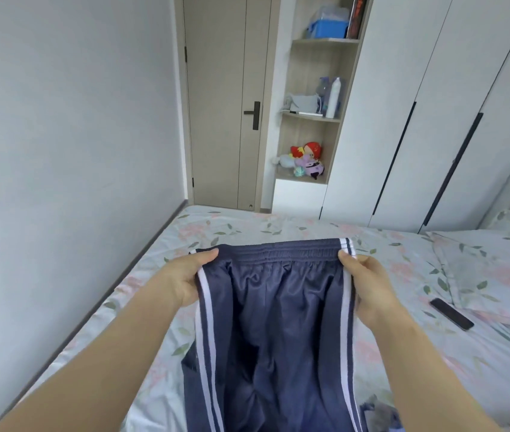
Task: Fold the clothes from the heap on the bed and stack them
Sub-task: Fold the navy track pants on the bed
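Observation:
Dark blue track pants [275, 322] with white side stripes hang in the air in front of me over the bed [403, 307]. My left hand [185, 275] grips the left end of the elastic waistband. My right hand [369, 285] grips the right end, thumb on top. The waistband is stretched level between the two hands and the legs drop out of view at the bottom edge. A bit of blue and grey cloth [381, 413] shows at the bottom right, partly hidden behind my right forearm.
The bed has a floral sheet and a pillow [490, 269] at the right. A black phone [451, 313] lies beside the pillow. A wall runs along the bed's left side. Beyond the bed stand a closed door [225, 104], open shelves [312, 120] and white wardrobes [434, 120].

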Available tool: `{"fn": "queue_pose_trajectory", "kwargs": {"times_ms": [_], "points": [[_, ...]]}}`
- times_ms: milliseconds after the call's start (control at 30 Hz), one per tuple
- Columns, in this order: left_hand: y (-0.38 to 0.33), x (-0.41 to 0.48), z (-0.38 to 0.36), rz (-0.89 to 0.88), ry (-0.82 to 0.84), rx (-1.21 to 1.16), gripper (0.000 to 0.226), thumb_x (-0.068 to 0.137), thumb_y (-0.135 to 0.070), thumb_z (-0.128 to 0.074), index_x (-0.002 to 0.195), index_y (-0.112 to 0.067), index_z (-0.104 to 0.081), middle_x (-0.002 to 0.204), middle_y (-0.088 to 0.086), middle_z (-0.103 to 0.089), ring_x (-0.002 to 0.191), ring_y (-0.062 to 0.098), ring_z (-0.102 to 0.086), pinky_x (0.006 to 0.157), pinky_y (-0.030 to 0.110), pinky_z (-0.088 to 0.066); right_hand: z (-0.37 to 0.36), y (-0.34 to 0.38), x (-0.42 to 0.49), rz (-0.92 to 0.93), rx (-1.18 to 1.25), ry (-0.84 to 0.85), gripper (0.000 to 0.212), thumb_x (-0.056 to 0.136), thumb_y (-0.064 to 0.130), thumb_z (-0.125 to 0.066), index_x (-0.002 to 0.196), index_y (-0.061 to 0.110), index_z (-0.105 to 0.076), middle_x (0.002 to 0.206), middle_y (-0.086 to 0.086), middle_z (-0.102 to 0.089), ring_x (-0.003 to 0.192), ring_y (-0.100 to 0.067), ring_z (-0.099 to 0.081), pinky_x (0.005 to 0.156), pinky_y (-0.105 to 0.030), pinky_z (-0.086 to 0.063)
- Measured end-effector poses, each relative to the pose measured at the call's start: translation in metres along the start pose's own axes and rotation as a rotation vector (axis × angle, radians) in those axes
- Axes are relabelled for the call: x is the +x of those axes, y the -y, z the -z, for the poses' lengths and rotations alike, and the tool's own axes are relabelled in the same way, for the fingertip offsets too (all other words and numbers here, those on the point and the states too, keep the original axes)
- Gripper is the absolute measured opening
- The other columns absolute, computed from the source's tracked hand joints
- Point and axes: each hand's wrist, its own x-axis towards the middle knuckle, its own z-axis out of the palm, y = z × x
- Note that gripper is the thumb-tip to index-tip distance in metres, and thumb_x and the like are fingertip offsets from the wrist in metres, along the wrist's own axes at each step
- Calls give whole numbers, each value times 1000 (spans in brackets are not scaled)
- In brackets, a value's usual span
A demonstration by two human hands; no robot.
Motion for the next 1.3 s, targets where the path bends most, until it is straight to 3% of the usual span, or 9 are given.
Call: {"fn": "queue_pose_trajectory", "kwargs": {"times_ms": [200,333,467,600,733,900,1033,1133,1300], "points": [[35,-17,-52,-240,-27,19,15,95,-4,-52,91,-1,-66,79,12,-71,63,19,-68,52,26,-54,-48,-32,-44,229,-186,143,16,89,14,-63,88,24,-51,85,-9,-62,72,-20,-56,69,-32,-45],[47,-24,-63,-329,69,45,17,96,-16,-53,99,-7,-66,84,9,-74,76,20,-71,64,30,-57,-62,-35,-67,320,-226,394,43,91,-1,-50,96,40,-61,86,18,-68,77,7,-62,64,-7,-46],[52,-25,-55,-473,59,219,26,82,-2,-69,101,-19,-66,99,7,-72,95,20,-68,82,31,-54,-59,-34,-69,234,-182,543,68,84,-16,-36,108,38,-68,98,7,-73,93,-9,-67,75,-18,-52],[45,-23,-41,-503,80,252,42,79,5,-68,117,-12,-59,105,8,-70,95,17,-67,79,25,-53,-51,-29,-60,193,-50,562,56,84,-21,-34,110,15,-68,96,5,-74,85,-6,-67,75,-18,-52],[26,-21,-33,-496,151,218,39,85,8,-60,119,-7,-52,99,7,-68,86,13,-66,79,24,-53,-43,-8,-38,299,12,181,43,84,-5,-61,108,31,-58,109,12,-62,91,-3,-58,78,-17,-46],[-19,-26,-39,-555,394,185,30,88,5,-51,116,-6,-55,103,8,-69,93,18,-67,83,30,-55,-42,10,-20,71,-65,653,57,70,15,-81,123,20,-57,116,4,-68,109,-15,-63,87,-26,-50],[-60,-30,-35,-561,317,658,37,88,-10,-63,123,-18,-50,113,0,-66,98,8,-65,80,20,-52,-58,49,-9,250,-32,500,16,80,13,-73,93,22,-71,91,7,-75,83,-7,-70,64,-17,-53],[-85,-33,-36,-535,239,1007,70,67,-12,-77,128,-17,-44,113,-1,-63,102,14,-61,90,28,-49,-75,80,-9,359,-94,533,15,81,6,-71,88,19,-70,82,10,-74,75,-3,-69,60,-14,-52],[-143,-51,-43,-668,166,712,47,78,19,-60,115,-9,-54,91,3,-70,85,17,-67,79,27,-55,-91,138,-12,394,-53,621,20,82,-3,-66,96,11,-69,88,4,-74,80,-9,-70,70,-19,-56]]}}
